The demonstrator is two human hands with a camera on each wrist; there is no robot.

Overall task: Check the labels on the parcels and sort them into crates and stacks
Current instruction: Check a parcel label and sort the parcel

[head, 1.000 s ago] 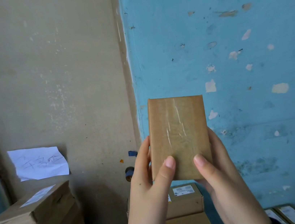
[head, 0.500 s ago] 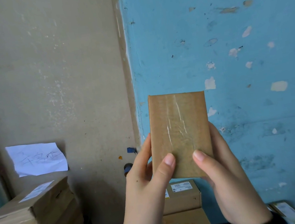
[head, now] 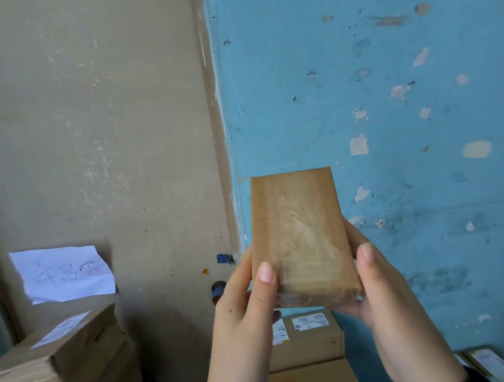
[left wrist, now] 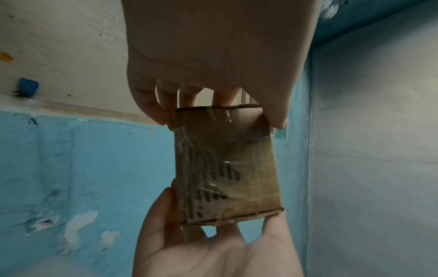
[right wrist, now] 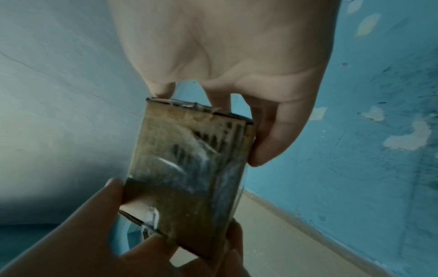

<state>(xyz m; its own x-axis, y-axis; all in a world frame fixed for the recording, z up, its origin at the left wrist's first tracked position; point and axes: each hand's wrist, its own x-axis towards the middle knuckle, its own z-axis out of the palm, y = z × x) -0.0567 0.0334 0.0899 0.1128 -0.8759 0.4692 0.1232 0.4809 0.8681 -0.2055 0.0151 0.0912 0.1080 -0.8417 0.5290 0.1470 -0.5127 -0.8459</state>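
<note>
While the small parcel point(head: 298, 242) is held up in front of the blue wall point(head: 419, 167), the head view shows it standing on end, its long axis running upward and its top leaning slightly away from the person. The left hand point(head: 243, 302) pinches its lower left edge, thumb on the near face; the right hand point(head: 374, 290) cups the lower right corner the same way, so both sets of fingers are clamped on the parcel's bottom half. Only taped brown card faces the camera; no label shows on this side. Below the parcel sit labelled boxes point(head: 307, 338), and further to its left a stack of cartons point(head: 52, 368) under a handwritten paper sheet point(head: 64, 272).

In the left wrist view, the parcel point(left wrist: 225, 165) lies straight out from the left hand's fingers point(left wrist: 166, 97), which curl behind its near end while the thumb presses the front; the right hand point(left wrist: 213, 249) props the far end.

From the right wrist, the parcel point(right wrist: 192, 178) again extends lengthwise away from the right hand point(right wrist: 237, 56), gripped between thumb and fingers point(right wrist: 163, 90), with the left hand point(right wrist: 99, 234) closing round the other end. Both hands are equally placed, so I judge a turn about the long axis would bring the hidden face, and any label, into sight.
</note>
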